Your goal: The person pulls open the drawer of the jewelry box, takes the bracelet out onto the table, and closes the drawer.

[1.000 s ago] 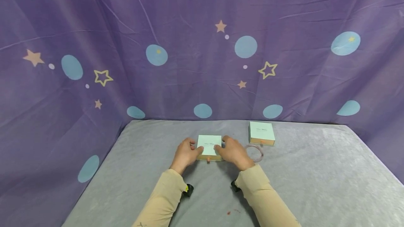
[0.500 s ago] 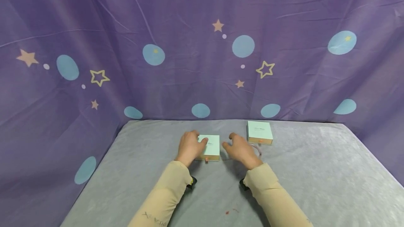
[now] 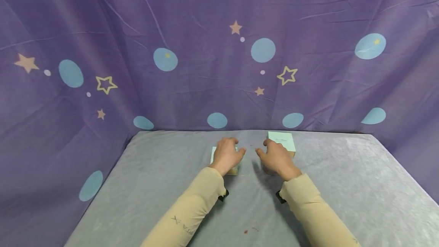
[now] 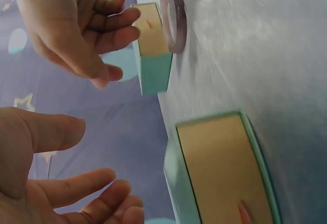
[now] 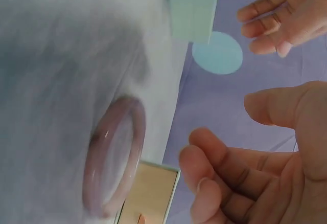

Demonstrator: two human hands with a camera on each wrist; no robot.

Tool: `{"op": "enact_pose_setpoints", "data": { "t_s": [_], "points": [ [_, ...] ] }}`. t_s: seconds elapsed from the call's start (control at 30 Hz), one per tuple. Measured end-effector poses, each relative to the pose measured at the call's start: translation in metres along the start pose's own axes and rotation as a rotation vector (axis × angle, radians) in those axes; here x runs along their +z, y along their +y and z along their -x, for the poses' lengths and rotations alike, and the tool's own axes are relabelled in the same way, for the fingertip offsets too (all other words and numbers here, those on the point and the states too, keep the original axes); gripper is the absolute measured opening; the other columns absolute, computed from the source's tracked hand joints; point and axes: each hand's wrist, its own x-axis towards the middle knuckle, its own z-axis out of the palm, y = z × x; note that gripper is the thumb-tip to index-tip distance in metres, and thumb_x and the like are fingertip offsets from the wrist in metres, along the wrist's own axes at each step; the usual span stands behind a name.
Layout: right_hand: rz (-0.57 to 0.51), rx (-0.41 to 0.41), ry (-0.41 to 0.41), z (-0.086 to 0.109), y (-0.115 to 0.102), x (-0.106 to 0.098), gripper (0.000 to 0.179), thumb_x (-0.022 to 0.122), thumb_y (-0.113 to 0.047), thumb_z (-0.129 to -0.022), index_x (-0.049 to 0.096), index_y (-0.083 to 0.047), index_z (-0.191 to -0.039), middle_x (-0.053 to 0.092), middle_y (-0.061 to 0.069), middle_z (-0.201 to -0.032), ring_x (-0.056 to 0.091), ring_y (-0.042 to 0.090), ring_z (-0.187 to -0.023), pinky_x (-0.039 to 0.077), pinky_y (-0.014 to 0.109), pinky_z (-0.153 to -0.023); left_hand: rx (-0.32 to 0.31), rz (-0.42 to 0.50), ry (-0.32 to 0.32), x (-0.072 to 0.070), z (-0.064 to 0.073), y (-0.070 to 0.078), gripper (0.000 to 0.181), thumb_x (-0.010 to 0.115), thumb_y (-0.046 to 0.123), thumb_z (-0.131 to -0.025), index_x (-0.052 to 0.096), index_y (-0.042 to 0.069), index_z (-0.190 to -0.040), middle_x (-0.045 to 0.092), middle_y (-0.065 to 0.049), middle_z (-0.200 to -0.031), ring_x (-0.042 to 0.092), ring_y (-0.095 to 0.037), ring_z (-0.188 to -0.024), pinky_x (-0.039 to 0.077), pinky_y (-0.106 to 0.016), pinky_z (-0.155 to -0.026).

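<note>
My left hand (image 3: pixel 226 155) hovers over the near mint-green gift box (image 3: pixel 234 171), fingers loosely spread and holding nothing. It hides much of the lid in the head view. In the left wrist view the box shows its tan drawer front (image 4: pixel 219 162) with a small orange tab. My right hand (image 3: pixel 277 159) is raised to the right, fingers relaxed, nothing in them. Beneath it a translucent pinkish bangle (image 5: pixel 96 168) lies on the cloth, mostly hidden from the head view. Just behind stands a second mint-green gift box (image 3: pixel 282 138), partly covered by the right fingers.
A grey cloth (image 3: pixel 164 186) covers the table. Behind and to the left hangs a purple curtain (image 3: pixel 192 87) with stars and blue ovals. Small red marks (image 3: pixel 245 231) show near the table's front.
Both hands held the near box's sides; the right hand let go and moved right over the bangle. The left hand then released, rose and shifted right across the box, which stayed put.
</note>
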Motion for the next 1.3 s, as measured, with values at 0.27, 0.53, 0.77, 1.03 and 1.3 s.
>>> {"op": "enact_pose_setpoints", "data": {
  "t_s": [0.27, 0.53, 0.77, 1.03, 1.3],
  "points": [
    [0.034, 0.016, 0.042, 0.003, 0.014, -0.007, 0.044, 0.055, -0.035, -0.094, 0.059, -0.001, -0.122, 0.065, 0.022, -0.109, 0.063, 0.039, -0.092, 0.049, 0.055, -0.073, 0.034, -0.044, -0.049, 0.015, -0.007, 0.021, 0.04, 0.063, 0.033, -0.092, 0.064, 0.003, -0.119, 0.061, -0.014, -0.115, 0.057, -0.03, -0.106, 0.051, -0.042, -0.081],
    [0.078, 0.013, 0.068, 0.003, 0.032, -0.02, 0.043, 0.053, -0.033, -0.094, 0.059, 0.001, -0.118, 0.064, 0.025, -0.107, 0.064, 0.039, -0.086, 0.048, 0.053, -0.065, 0.038, -0.066, -0.089, 0.026, -0.017, 0.039, 0.04, 0.061, 0.033, -0.092, 0.063, 0.005, -0.121, 0.061, -0.011, -0.116, 0.058, -0.028, -0.106, 0.05, -0.041, -0.083],
    [0.105, 0.013, 0.105, 0.0, 0.049, -0.03, 0.043, 0.053, -0.033, -0.095, 0.058, 0.003, -0.118, 0.063, 0.027, -0.107, 0.064, 0.042, -0.084, 0.049, 0.053, -0.061, 0.02, -0.034, -0.101, 0.032, -0.024, 0.054, 0.043, 0.064, 0.033, -0.09, 0.062, 0.004, -0.122, 0.062, -0.01, -0.118, 0.058, -0.027, -0.109, 0.049, -0.037, -0.088],
    [0.091, 0.035, 0.137, -0.004, 0.068, -0.042, 0.045, 0.05, -0.032, -0.095, 0.057, 0.005, -0.12, 0.06, 0.027, -0.113, 0.061, 0.043, -0.091, 0.048, 0.056, -0.067, -0.017, 0.043, -0.169, 0.036, -0.031, 0.071, 0.04, 0.065, 0.03, -0.09, 0.062, 0.001, -0.118, 0.061, -0.01, -0.116, 0.058, -0.026, -0.107, 0.049, -0.035, -0.086],
    [0.083, 0.042, 0.134, -0.01, 0.076, -0.037, 0.049, 0.05, -0.032, -0.095, 0.053, 0.007, -0.125, 0.055, 0.029, -0.116, 0.057, 0.048, -0.099, 0.046, 0.06, -0.074, -0.045, 0.052, -0.168, 0.05, -0.036, 0.075, 0.027, 0.065, 0.027, -0.09, 0.067, 0.001, -0.099, 0.062, -0.012, -0.102, 0.061, -0.027, -0.092, 0.051, -0.036, -0.076]
  ]
}}
